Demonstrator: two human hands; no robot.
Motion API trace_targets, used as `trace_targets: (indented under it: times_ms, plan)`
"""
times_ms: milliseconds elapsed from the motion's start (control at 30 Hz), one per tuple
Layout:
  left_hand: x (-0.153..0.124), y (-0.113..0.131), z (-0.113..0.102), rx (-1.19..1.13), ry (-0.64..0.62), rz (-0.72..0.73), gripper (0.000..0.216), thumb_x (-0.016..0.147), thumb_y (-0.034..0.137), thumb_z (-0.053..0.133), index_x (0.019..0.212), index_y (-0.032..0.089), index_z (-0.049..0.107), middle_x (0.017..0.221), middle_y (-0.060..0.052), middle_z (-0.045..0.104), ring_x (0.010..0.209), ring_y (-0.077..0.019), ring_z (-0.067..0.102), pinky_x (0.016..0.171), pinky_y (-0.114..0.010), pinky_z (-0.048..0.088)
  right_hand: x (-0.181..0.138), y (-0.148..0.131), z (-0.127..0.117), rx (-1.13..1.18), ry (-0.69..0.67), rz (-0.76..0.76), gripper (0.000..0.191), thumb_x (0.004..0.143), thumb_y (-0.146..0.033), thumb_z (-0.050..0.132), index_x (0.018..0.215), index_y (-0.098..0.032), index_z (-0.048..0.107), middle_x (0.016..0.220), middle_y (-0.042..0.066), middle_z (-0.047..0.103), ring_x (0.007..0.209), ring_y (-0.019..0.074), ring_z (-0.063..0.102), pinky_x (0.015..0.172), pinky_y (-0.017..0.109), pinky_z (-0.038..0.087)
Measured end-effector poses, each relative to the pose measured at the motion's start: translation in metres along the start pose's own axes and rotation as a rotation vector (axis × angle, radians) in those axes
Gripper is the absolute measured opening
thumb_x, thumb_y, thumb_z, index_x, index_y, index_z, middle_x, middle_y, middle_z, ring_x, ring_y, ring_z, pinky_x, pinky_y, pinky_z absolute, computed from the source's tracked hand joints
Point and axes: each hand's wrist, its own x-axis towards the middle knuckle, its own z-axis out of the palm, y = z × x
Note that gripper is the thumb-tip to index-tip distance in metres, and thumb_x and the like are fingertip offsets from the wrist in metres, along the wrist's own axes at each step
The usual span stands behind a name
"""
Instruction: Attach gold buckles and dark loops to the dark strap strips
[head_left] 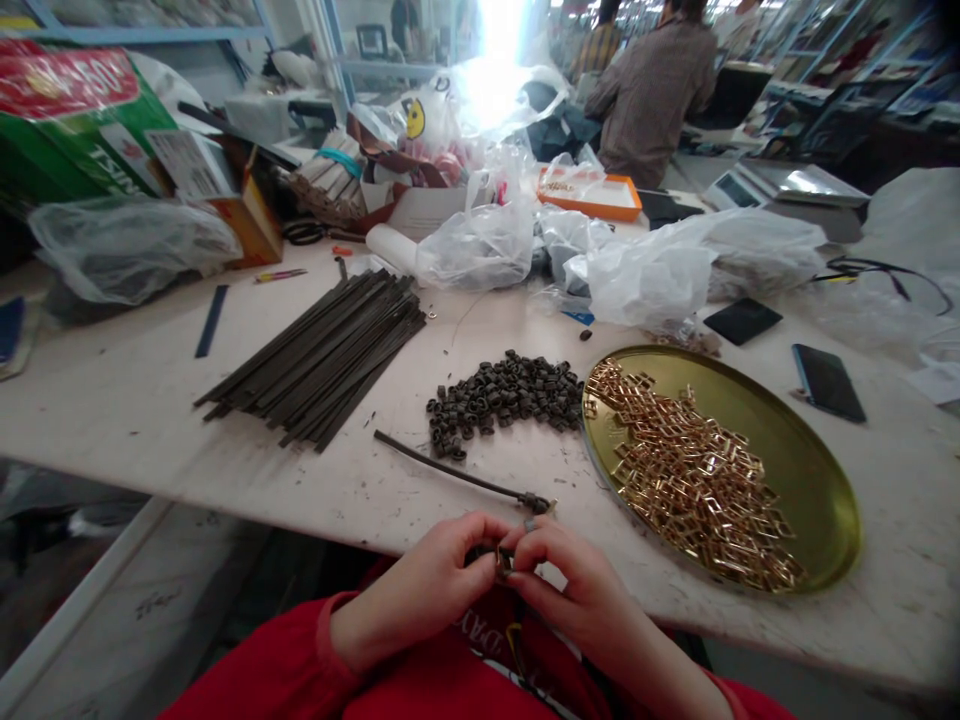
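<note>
At the left of the table [135,400], I see flat dark strips [322,350] stacked slantwise; they look light and springy, best lifted singly by an end. Nearer the front edge lies a loose dark strap [450,465], bendy, easiest held mid-length. At the middle of the front edge I have the left hand [450,565] pinched on a small gold buckle [501,562] with dark material beside it. I judge the metal stiff, light and rather slick, so I'd grip its side bars; fingers hide most of it. Behind it sit dark loops [510,395], probably soft enough to squash. The right hand [574,575] closes its fingertips on the buckle too. Rightmost, a gold tray [817,480] holds tangled buckles [705,470], likely to snag.
</note>
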Motion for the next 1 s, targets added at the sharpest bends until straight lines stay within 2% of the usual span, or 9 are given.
trace_targets:
  times_ms: [133,267,600,733,900,1000]
  plan:
    - [-0.003,0.001,0.001,0.077,0.005,0.022,0.023,0.081,0.013,0.046,0.097,0.016,0.061,0.099,-0.003,0.066,0.092,-0.0152,0.058,0.081,-0.022,0.042,0.0,0.0,-0.003,0.076,-0.01,0.153,0.008,0.08,-0.019,0.057,0.073,-0.02,0.056,0.071,-0.002,0.057,0.067,0.0119,0.053,0.063,0.022,0.042]
    - [-0.004,0.001,0.002,0.115,0.016,0.034,0.022,0.083,0.017,0.045,0.098,0.018,0.061,0.1,-0.003,0.066,0.092,-0.0157,0.058,0.081,-0.023,0.042,0.001,-0.003,-0.003,0.102,-0.04,0.183,0.008,0.078,-0.015,0.056,0.073,-0.02,0.057,0.073,-0.002,0.056,0.07,0.0122,0.053,0.065,0.022,0.042]
    - [-0.008,0.0,0.003,0.205,0.018,0.047,0.026,0.08,0.012,0.044,0.1,0.018,0.06,0.097,-0.003,0.066,0.089,-0.0157,0.058,0.079,-0.023,0.042,-0.002,-0.005,0.002,0.078,-0.03,0.228,0.007,0.079,-0.015,0.053,0.076,-0.02,0.057,0.073,-0.002,0.056,0.069,0.0125,0.054,0.063,0.023,0.043]
    - [-0.008,0.0,0.005,0.208,0.052,0.033,0.026,0.082,0.014,0.043,0.099,0.018,0.061,0.098,-0.004,0.066,0.091,-0.0162,0.059,0.079,-0.023,0.043,-0.006,-0.003,0.009,-0.001,0.056,0.144,0.008,0.08,-0.014,0.052,0.077,-0.02,0.057,0.075,0.0,0.057,0.071,0.0137,0.055,0.064,0.025,0.044]
    - [-0.009,0.002,0.008,0.173,0.103,0.039,0.031,0.08,0.01,0.043,0.104,0.019,0.059,0.103,-0.002,0.065,0.095,-0.0152,0.058,0.083,-0.023,0.041,-0.01,0.001,0.019,0.041,0.241,0.152,0.006,0.079,-0.017,0.056,0.083,-0.021,0.053,0.076,0.0,0.056,0.069,0.0134,0.058,0.062,0.024,0.049]
    - [-0.009,0.0,0.009,0.18,0.143,-0.001,0.029,0.079,0.012,0.044,0.102,0.019,0.059,0.1,-0.002,0.066,0.093,-0.0158,0.058,0.081,-0.023,0.042,-0.013,0.002,0.022,-0.093,0.282,0.042,0.005,0.082,-0.018,0.054,0.08,-0.022,0.054,0.076,0.0,0.057,0.069,0.0142,0.059,0.061,0.024,0.05]
